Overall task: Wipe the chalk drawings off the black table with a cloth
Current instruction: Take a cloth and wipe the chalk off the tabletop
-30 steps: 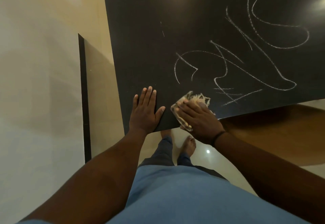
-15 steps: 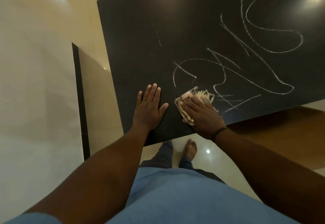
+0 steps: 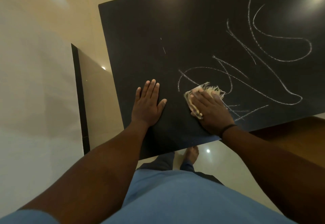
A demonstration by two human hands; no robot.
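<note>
Since a second ago the right hand (image 3: 209,111) has slid the cloth (image 3: 204,94) up from the counter's near edge onto the lowest chalk lines (image 3: 246,83), right of frame centre. Its fingers lie flat, pressing the frayed cloth against the black counter (image 3: 140,39). The left hand (image 3: 147,104) rests flat and spread just left of it.

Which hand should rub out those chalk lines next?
Probably the right hand: it presses the cloth at the chalk drawings. The left hand lies flat on bare table.
</note>
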